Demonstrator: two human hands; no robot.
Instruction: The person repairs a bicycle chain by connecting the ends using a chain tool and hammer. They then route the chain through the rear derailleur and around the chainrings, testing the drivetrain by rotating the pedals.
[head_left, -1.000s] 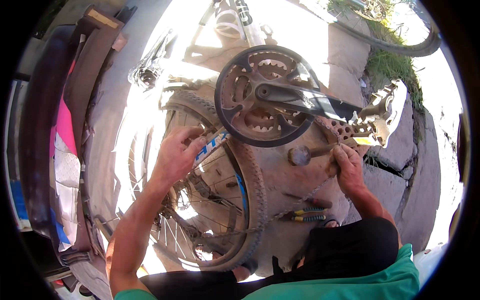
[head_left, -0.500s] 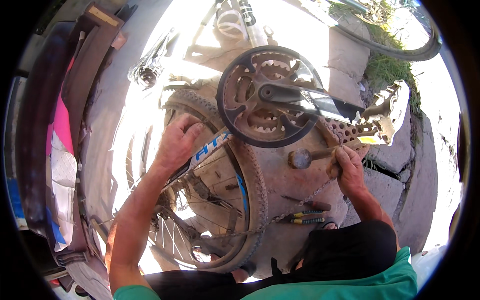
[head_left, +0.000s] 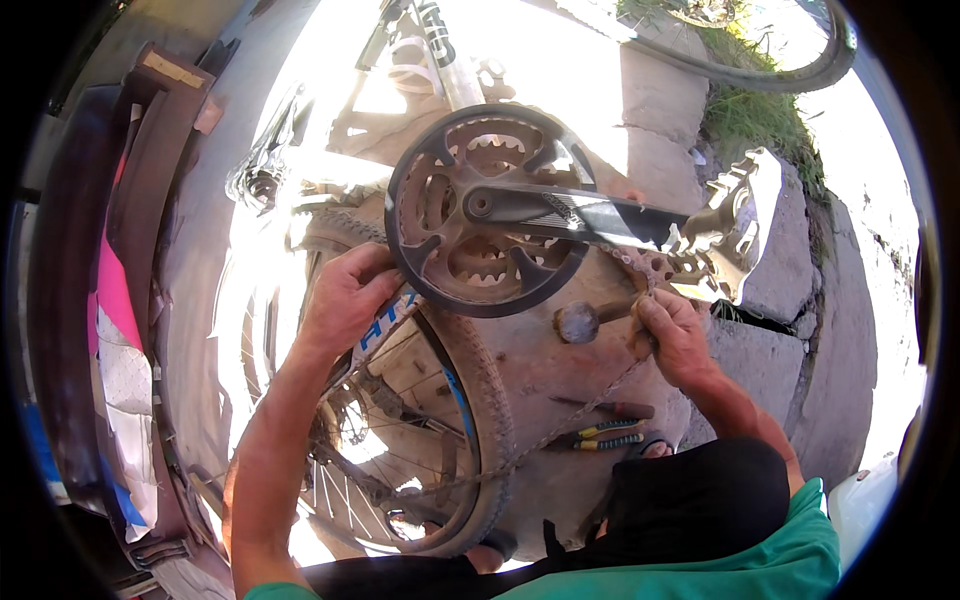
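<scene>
- While my right grip (head_left: 677,338) is clamping on the chain (head_left: 618,381), left of and below the pedal (head_left: 740,225), the links could be slipping free if grease is weakening that pinch.
- My left grip (head_left: 345,290) is resting at the left edge of the ring (head_left: 468,238); I can't tell whether it is closing on anything. If the crank (head_left: 560,215) is turning suddenly, the teeth could be nipping the fingertips.
- The chain is running from my right grip down to the tyre (head_left: 490,390), so uneven tension could be twisting it or snagging the spokes.
- The mallet (head_left: 577,323) is sitting right by my right grip, contact unclear, and a wrist swing could be knocking it.
- The pliers (head_left: 612,436) are lying close to the chain, where a drooping loop could be hooking them.
</scene>
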